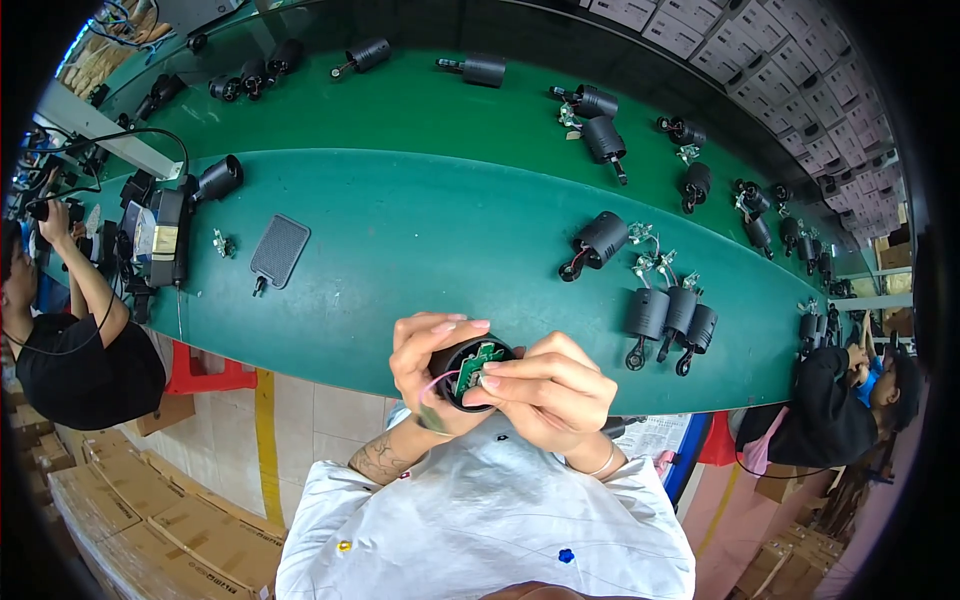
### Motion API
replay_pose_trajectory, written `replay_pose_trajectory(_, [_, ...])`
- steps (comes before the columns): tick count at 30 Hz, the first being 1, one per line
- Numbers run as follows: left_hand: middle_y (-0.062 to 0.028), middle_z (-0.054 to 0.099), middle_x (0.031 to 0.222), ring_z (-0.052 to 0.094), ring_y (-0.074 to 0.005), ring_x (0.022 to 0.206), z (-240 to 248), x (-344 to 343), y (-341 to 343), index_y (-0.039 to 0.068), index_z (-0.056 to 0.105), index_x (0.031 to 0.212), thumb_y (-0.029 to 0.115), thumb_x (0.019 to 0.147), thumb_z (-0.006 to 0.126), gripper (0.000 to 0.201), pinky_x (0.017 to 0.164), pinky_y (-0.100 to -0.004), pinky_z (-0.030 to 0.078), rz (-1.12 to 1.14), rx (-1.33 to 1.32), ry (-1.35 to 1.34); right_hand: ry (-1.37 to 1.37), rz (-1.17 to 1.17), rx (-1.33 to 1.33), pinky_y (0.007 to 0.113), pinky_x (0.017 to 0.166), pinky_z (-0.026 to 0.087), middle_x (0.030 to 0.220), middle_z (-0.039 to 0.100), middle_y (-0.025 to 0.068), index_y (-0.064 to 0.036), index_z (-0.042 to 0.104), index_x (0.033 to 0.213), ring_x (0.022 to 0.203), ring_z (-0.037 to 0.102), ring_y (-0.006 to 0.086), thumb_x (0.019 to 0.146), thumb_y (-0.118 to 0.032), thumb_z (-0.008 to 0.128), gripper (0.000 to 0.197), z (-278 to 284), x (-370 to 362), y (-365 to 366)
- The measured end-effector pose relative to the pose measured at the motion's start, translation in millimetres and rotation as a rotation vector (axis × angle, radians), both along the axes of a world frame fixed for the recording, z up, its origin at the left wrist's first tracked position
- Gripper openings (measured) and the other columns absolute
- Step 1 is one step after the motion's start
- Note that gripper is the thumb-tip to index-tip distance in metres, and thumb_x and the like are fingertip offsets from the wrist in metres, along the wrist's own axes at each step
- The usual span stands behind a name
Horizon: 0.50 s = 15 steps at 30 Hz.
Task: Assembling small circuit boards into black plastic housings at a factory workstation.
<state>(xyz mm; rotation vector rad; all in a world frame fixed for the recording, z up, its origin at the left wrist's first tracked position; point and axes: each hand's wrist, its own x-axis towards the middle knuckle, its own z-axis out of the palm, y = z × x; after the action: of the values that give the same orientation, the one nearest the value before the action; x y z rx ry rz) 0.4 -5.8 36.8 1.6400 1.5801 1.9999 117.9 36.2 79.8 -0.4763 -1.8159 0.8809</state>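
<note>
My left hand (415, 360) is wrapped round a black cylindrical housing (447, 362), its open end turned up toward me. Between the fingertips of my right hand (550, 390) is a green circuit board (474, 368), tilted at the mouth of the housing and partly inside it. A pink wire (432, 384) bows out from beside the board near my left thumb. How deep the board sits, and what lies under it, is hidden by my fingers. Both hands are just over the near edge of the green table (400, 260).
Right of my hands stand several black housings (648, 314) with loose boards (655, 262). A grey flat pad (281, 250) and a small board (222, 243) lie to the left. More housings (485, 70) line the far green strip. Co-workers sit at left (80, 350) and right (825, 400).
</note>
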Motion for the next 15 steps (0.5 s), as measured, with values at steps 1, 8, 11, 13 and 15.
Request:
replay_pose_trajectory(1, [-0.0023,0.07,0.097,0.057,-0.0188,0.088,0,0,1,0.009,0.042,0.121,0.022,0.073,0.08,0.063,0.08,-0.032,0.046,0.018,0.04,-0.022,-0.003,0.012,-0.01,0.022,0.055,0.044,0.087,0.07,0.0069,-0.0007,0.073,0.077,0.063,0.05,0.0144,0.063,0.008,0.07,0.017,1,0,0])
replay_pose_trajectory(8, [-0.0048,0.068,0.095,0.054,-0.0185,0.092,4,-4,3,0.012,0.04,0.113,0.028,0.089,0.062,0.036,0.083,-0.0344,0.045,0.109,0.049,0.174,-0.074,0.04,-0.05,0.022,0.054,0.042,0.086,0.071,0.0063,-0.0013,0.071,0.073,0.061,0.05,0.0127,0.059,0.012,0.066,0.02,5,-4,2])
replay_pose_trajectory(11, [-0.0058,0.067,0.096,0.054,-0.019,0.091,5,-7,2,0.012,0.04,0.113,0.02,0.086,0.065,0.037,0.081,-0.0342,0.045,0.08,0.052,0.235,-0.077,0.072,-0.026,0.023,0.053,0.042,0.088,0.069,0.0074,0.0009,0.069,0.075,0.061,0.049,0.0142,0.063,0.011,0.064,0.017,5,-3,2])
replay_pose_trajectory(13, [-0.0061,0.067,0.096,0.054,-0.0192,0.09,5,-5,1,0.012,0.041,0.113,0.017,0.083,0.066,0.039,0.08,-0.0339,0.046,0.081,0.016,0.215,-0.089,0.099,-0.103,0.023,0.054,0.042,0.088,0.069,0.007,0.0007,0.069,0.074,0.061,0.049,0.0143,0.063,0.011,0.064,0.016,6,-1,7])
replay_pose_trajectory(15, [-0.0068,0.066,0.096,0.053,-0.0194,0.089,4,-2,0,0.011,0.041,0.113,0.011,0.078,0.069,0.045,0.078,-0.0332,0.046,0.08,-0.055,0.173,-0.115,0.151,-0.257,0.023,0.054,0.042,0.086,0.069,0.0062,0.0003,0.068,0.073,0.061,0.049,0.0144,0.063,0.011,0.064,0.015,8,1,14])
